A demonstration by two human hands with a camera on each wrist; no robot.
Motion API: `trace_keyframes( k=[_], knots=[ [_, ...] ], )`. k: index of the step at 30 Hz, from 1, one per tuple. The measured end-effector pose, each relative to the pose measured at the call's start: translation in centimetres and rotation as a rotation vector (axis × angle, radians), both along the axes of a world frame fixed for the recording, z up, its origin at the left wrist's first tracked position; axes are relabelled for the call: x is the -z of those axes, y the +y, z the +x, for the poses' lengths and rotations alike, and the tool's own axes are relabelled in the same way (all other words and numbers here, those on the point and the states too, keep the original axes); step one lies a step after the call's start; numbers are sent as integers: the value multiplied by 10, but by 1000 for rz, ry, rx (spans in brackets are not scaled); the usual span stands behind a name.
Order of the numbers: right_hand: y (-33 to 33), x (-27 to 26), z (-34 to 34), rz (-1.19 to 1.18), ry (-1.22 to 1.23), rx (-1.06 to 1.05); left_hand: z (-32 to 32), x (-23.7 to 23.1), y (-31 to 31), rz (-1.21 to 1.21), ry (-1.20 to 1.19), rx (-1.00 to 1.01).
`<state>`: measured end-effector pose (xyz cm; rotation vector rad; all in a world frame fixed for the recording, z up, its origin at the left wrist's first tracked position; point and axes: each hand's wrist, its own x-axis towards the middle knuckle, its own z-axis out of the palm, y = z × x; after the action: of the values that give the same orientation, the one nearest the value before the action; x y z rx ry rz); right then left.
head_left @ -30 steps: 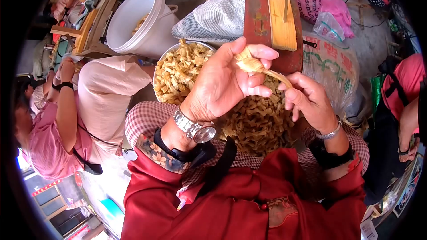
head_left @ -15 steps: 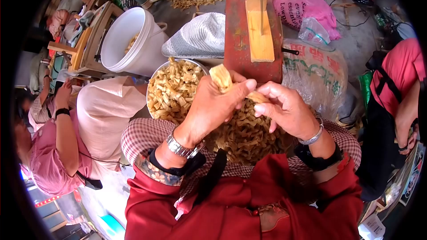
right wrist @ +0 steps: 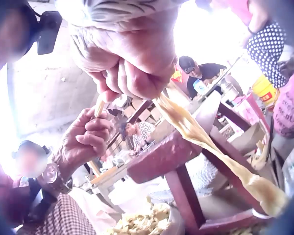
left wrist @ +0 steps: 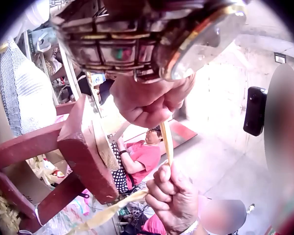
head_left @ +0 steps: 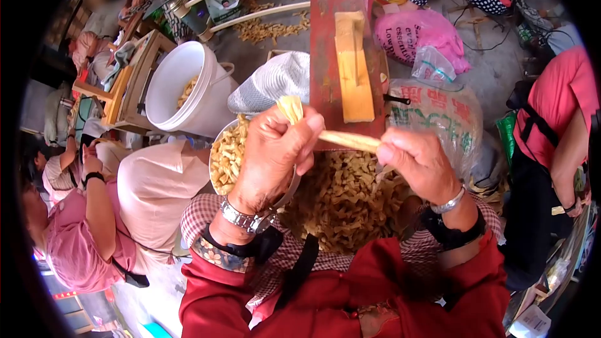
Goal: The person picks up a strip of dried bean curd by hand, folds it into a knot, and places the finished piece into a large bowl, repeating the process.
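The left hand (head_left: 275,144)'s fingers are curled together, clamped on a long, pale-yellow, pliable strip (head_left: 350,140) whose bunched end pokes up above them. The thumb and fingers of the right hand (head_left: 422,159) pinch it farther along, toward three o'clock; the stretch between looks taut. Beyond the right hand a loose tail (right wrist: 201,137) hangs. This piece seems partly worked, its tail still to be dealt with; whether a knot is formed inside the left hand, I cannot tell.

Short, folded-looking yellow pieces (head_left: 228,153) fill much of a round, pale-rimmed bowl (head_left: 292,189) near nine o'clock, apparently done. A large heap of short, brownish-yellow pieces (head_left: 357,203) lies at six o'clock; how many strips remain isn't visible.
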<state>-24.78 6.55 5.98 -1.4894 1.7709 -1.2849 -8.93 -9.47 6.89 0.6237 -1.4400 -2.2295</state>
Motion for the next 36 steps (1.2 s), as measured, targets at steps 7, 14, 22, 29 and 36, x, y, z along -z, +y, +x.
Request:
trace_keyframes(
  k=[7,14,22,29,36],
  knots=[
    [-38,-11,-48,-130,232,186,-56,-13,-30,-247,-7,-24],
    [-56,-5,-68,-29,355,295,-87,1,-49,-408,-80,-7],
    [-52,37,-64,23,446,313,-82,38,-64,-939,-376,-207],
    [-21,7,9,-234,209,25,-19,-20,-26,-676,-502,651],
    [0,33,100,-515,52,-258,12,46,27,-123,-584,761]
  ],
)
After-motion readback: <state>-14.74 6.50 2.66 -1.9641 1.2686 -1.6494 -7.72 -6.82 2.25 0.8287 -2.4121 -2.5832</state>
